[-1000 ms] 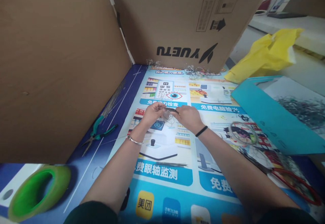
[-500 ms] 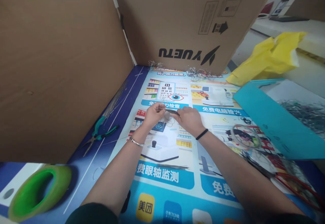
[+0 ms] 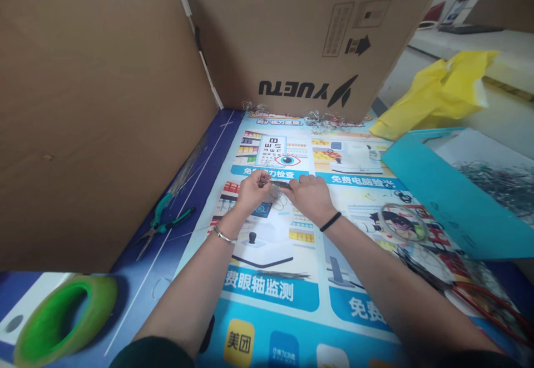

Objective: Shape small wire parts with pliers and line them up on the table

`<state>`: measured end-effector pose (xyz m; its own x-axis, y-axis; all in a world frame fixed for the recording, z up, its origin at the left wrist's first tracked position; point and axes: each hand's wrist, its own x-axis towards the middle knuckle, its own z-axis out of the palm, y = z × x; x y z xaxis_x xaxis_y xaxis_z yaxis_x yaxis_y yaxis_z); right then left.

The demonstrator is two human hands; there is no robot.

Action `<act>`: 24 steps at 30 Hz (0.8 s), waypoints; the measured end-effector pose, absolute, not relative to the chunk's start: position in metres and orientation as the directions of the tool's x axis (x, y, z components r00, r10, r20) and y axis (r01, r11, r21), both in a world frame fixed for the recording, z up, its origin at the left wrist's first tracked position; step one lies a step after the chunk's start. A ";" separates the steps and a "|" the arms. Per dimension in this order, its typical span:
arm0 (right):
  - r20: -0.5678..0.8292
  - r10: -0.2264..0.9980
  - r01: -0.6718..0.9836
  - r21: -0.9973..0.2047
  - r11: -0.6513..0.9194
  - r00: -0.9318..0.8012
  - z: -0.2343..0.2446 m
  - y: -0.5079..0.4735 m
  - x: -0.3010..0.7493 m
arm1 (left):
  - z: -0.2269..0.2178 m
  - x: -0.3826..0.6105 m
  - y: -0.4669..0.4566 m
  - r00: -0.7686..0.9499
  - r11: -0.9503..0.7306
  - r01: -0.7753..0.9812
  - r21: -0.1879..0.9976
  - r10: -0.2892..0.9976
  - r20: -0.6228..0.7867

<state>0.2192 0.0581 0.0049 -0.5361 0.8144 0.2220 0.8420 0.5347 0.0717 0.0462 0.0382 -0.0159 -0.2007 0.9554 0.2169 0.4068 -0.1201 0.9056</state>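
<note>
In the middle of the printed mat, my left hand (image 3: pixel 252 191) pinches thin wire, and pale loops of the wire (image 3: pixel 278 200) hang below the fingertips. Close by on the right, my right hand (image 3: pixel 312 197) grips a slim dark tool (image 3: pixel 281 184) that looks like tweezers. Its tip points left and reaches the left fingertips. What exactly the tip touches is too small to make out. Below the hands, a small bundle of dark thin strands (image 3: pixel 283 274) lies on the mat (image 3: pixel 267 323).
Cardboard walls (image 3: pixel 104 107) stand left and behind. Teal-handled pliers (image 3: pixel 156 224) and a tape roll (image 3: pixel 67 318) lie left. At right are red-handled scissors (image 3: pixel 471 296), a clear ring (image 3: pixel 403 223), a blue box (image 3: pixel 450 195) with wire pieces and a yellow bag (image 3: pixel 438 95).
The hands stay nearly in place, with the dark tool turned slightly flatter between them. The whole view has shifted a little.
</note>
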 end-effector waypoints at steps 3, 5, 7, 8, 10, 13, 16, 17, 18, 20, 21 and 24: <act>0.235 0.810 0.842 0.087 0.533 -0.537 0.006 0.056 0.218 | -0.016 0.047 0.037 -0.214 -0.114 0.450 0.886 0.949 0.231; 0.240 0.817 0.850 0.091 0.519 -0.525 0.007 0.054 0.217 | -0.015 0.047 0.037 -0.226 -0.110 0.469 0.876 0.944 0.239; 0.244 0.824 0.858 0.090 0.506 -0.511 0.009 0.052 0.215 | -0.015 0.047 0.036 -0.243 -0.105 0.482 0.870 0.938 0.248; 0.246 0.826 0.860 0.090 0.502 -0.508 0.009 0.050 0.214 | -0.015 0.048 0.036 -0.254 -0.102 0.488 0.867 0.933 0.253; 0.245 0.829 0.864 0.093 0.495 -0.502 0.011 0.048 0.213 | -0.014 0.049 0.035 -0.279 -0.096 0.499 0.862 0.923 0.265; 0.238 0.835 0.867 0.096 0.488 -0.496 0.012 0.046 0.211 | -0.014 0.051 0.034 -0.311 -0.081 0.514 0.854 0.910 0.274; 0.241 0.832 0.866 0.092 0.492 -0.499 0.011 0.046 0.210 | -0.014 0.053 0.034 -0.331 -0.070 0.537 0.841 0.899 0.287; 0.242 0.832 0.865 0.089 0.494 -0.500 0.011 0.046 0.210 | -0.014 0.053 0.034 -0.335 -0.070 0.541 0.838 0.896 0.291; 0.239 0.832 0.865 0.087 0.495 -0.500 0.011 0.046 0.210 | -0.014 0.054 0.033 -0.338 -0.070 0.544 0.836 0.894 0.295; 0.233 0.835 0.866 0.080 0.494 -0.498 0.010 0.047 0.210 | -0.013 0.054 0.033 -0.338 -0.070 0.544 0.836 0.894 0.294; 0.230 0.837 0.866 0.076 0.494 -0.497 0.010 0.047 0.210 | -0.013 0.054 0.033 -0.338 -0.069 0.540 0.839 0.895 0.290; 0.220 0.839 0.866 0.071 0.496 -0.498 0.009 0.049 0.211 | -0.011 0.055 0.033 -0.341 -0.065 0.512 0.856 0.900 0.272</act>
